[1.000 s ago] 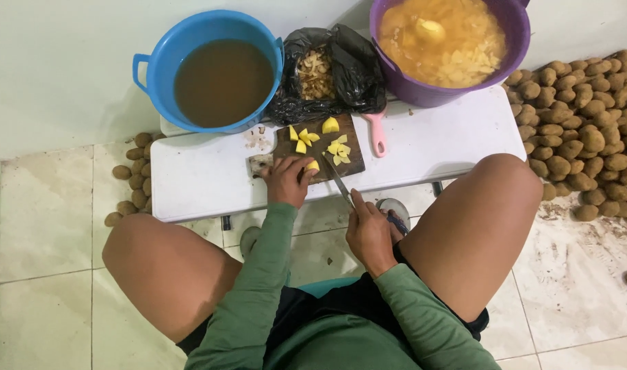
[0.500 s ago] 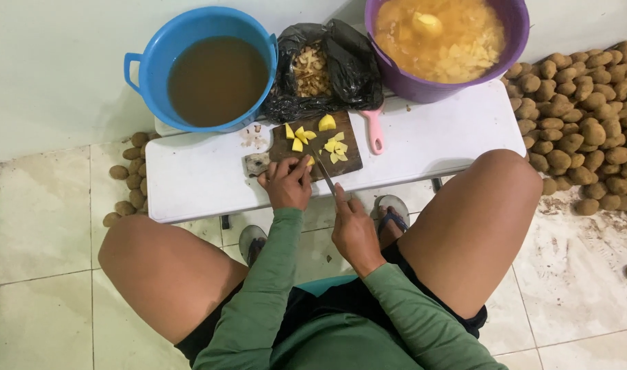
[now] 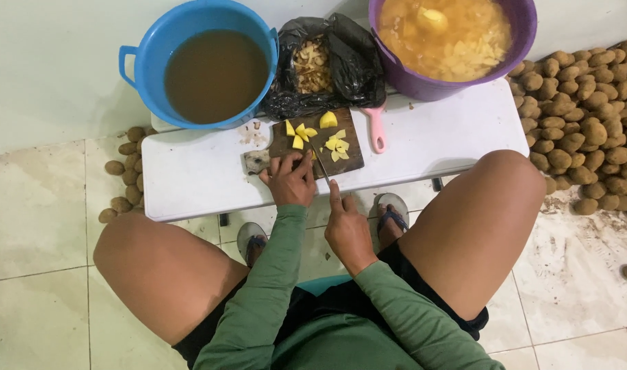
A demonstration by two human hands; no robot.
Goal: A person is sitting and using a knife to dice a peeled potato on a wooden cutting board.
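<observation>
A small dark wooden cutting board (image 3: 347, 162) lies on a low white table (image 3: 436, 140). Yellow potato pieces (image 3: 335, 145) are spread over it. My left hand (image 3: 290, 179) rests at the board's near edge, fingers curled over a piece that I cannot make out. My right hand (image 3: 347, 229) grips a knife (image 3: 320, 162) whose blade points away from me onto the board, right beside my left fingers. A pink-handled tool (image 3: 376, 130) lies to the right of the board. A piece of peel (image 3: 256, 162) sits left of the board.
A blue tub (image 3: 145, 48) of brown water stands at the back left, a black bag (image 3: 347, 68) of peelings in the middle, a purple tub (image 3: 525, 27) of cut potato in water at the back right. Unpeeled potatoes (image 3: 587, 123) are heaped on the floor right, several more potatoes (image 3: 125, 171) left.
Both hands have shifted slightly left and toward the board. The knife blade now lies more upright along the board instead of slanting off its near edge.
</observation>
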